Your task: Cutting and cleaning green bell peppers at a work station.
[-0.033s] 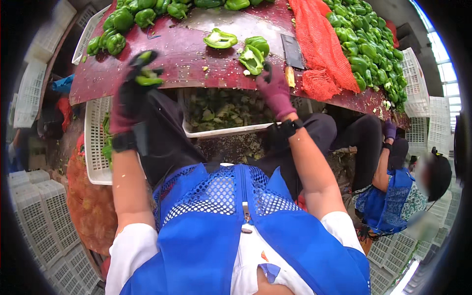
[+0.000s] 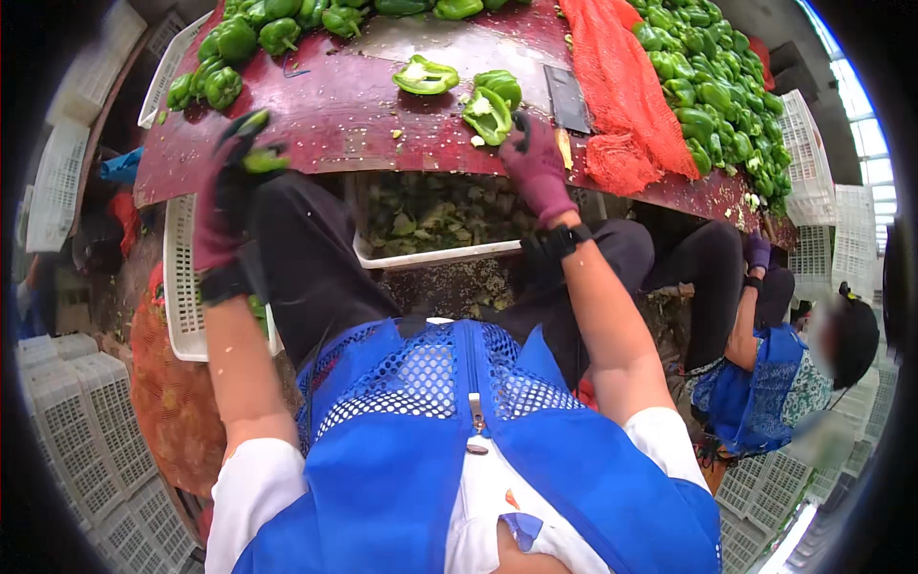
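At the table's near left edge, my left hand point(image 2: 229, 182) in a black and purple glove closes on green bell pepper pieces point(image 2: 263, 160). Motion blurs their shape. My right hand point(image 2: 537, 167), gloved alike, is over the near edge with its fingers loosely bent and apart, and no object shows in them. Just beside its fingertips lies a cut bell pepper half point(image 2: 488, 117), its hollow side up. A whole-looking green pepper point(image 2: 500, 86) touches that half, and another half point(image 2: 426, 76) lies farther left. A broad-bladed knife point(image 2: 568, 99) rests right of my right hand.
Green peppers point(image 2: 234, 40) line the far left of the red table point(image 2: 335, 105). Red mesh netting point(image 2: 622, 105) separates the knife from a large pepper heap point(image 2: 708, 96). Below the edge sits a crate of scraps point(image 2: 440, 253); a white crate point(image 2: 182, 287) stands left. A co-worker point(image 2: 765, 373) sits at right.
My left hand has swung left and slightly toward me with the pepper pieces, away from the tabletop. My right hand stays by the cut pepper, nearly unmoved.
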